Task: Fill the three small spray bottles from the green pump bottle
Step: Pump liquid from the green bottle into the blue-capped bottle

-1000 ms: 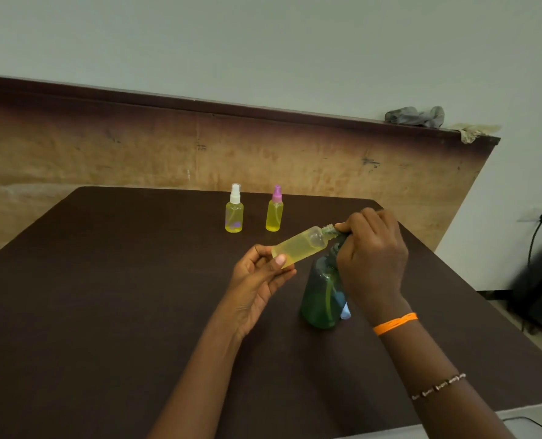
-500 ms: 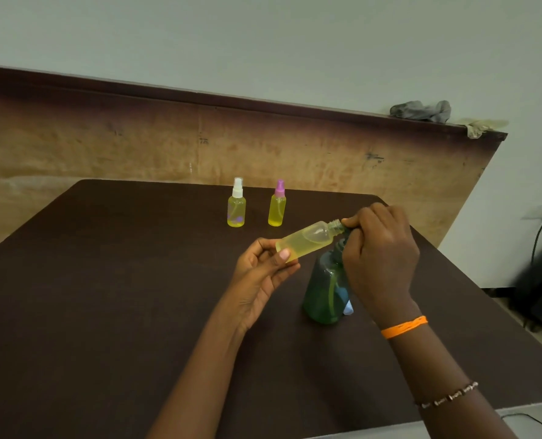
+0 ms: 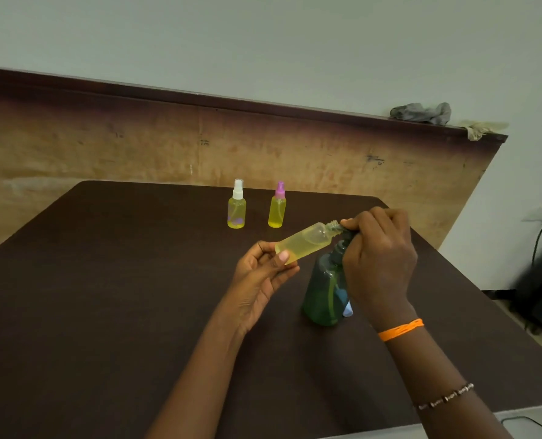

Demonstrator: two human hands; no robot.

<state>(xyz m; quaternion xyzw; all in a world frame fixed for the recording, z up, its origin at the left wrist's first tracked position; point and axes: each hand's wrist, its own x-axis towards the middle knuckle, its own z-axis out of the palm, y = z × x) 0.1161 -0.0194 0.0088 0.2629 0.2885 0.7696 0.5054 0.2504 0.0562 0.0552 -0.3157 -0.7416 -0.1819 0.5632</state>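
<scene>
Clearly the uncapped spray bottle (image 3: 304,241) is tilted so its open neck meets the spout of the green pump bottle (image 3: 325,293), which stands on the counter (image 3: 105,296). Left hand (image 3: 263,274) fingers pinch its base; right hand (image 3: 377,258) curls over the pump head, probably pressing. Two capped, filled bottles (image 3: 237,208) wait behind, well apart.
</scene>
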